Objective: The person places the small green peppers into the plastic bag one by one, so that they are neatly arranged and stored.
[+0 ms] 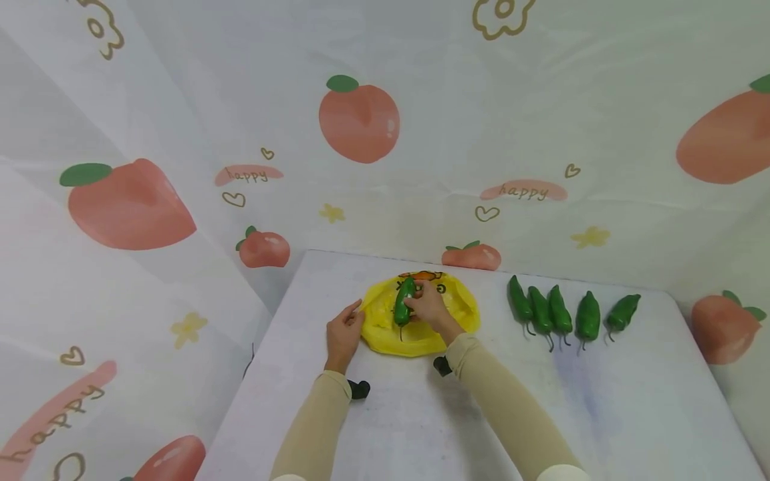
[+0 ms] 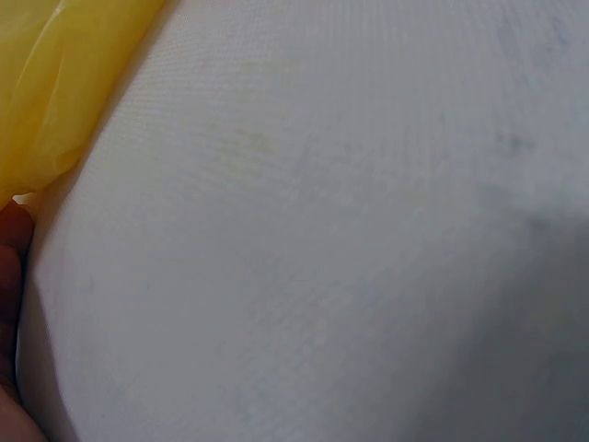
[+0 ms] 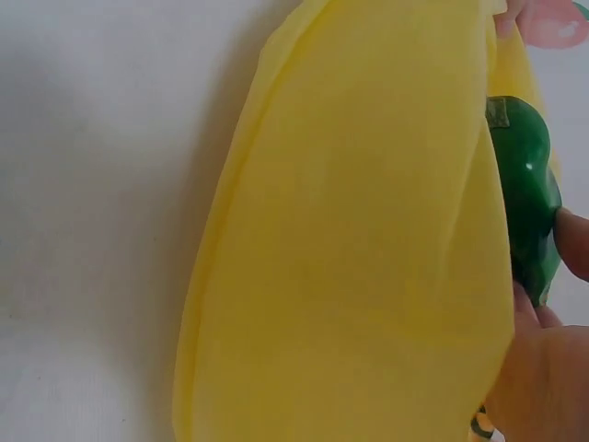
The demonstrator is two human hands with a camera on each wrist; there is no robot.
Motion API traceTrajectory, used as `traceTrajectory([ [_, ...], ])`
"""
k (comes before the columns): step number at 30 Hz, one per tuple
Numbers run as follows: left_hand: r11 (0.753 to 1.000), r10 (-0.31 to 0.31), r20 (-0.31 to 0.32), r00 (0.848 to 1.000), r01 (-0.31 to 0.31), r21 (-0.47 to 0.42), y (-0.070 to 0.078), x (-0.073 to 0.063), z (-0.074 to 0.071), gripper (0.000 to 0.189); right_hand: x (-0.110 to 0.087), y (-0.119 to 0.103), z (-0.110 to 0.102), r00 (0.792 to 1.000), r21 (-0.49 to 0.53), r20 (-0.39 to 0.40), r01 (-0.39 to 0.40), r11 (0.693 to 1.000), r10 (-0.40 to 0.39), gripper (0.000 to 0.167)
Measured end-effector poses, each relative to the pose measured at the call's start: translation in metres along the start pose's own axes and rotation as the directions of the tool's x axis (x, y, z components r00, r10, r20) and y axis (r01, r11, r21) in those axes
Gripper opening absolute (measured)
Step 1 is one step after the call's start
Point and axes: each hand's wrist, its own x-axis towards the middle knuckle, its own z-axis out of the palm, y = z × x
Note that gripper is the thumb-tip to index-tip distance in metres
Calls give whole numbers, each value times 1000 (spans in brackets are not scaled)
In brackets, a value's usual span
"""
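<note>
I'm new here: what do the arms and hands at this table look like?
They're a person's. The left hand and right hand wear no gloves. Plain beige sleeves run to the wrists, with white bands nearer the body. A small black piece shows by each sleeve's end.

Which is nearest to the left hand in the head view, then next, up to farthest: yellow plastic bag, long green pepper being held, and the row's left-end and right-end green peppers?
1. Yellow plastic bag: at the left hand.
2. Long green pepper: in the right hand.
3. Left-end pepper: on the right side.
4. Right-end pepper: farthest right.
</note>
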Motion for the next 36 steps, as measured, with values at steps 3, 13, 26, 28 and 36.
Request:
traceTrajectory([
  [3, 1000, 1, 0, 1000, -1, -3, 2, 0, 0, 31, 3, 1, 2, 1000, -32, -8, -11, 999, 11, 62],
  [13, 999, 39, -16, 999, -39, 2, 1, -1, -1, 31, 10, 8, 9, 999, -144, 7, -45, 989, 47, 61],
  [26, 999, 43, -15, 999, -43, -10, 0, 0, 0, 31, 17, 12, 17, 996, -140, 30, -74, 987, 79, 59],
  [28, 999, 42, -16, 999, -42, -12, 0, 0, 0, 31, 15, 13, 17, 997, -154, 30, -66, 986, 71, 58],
  [36, 997, 75, -23, 997, -75, 1, -2, 0, -2, 31, 12, 12, 14, 999, -214, 39, -27, 977, 36, 56],
])
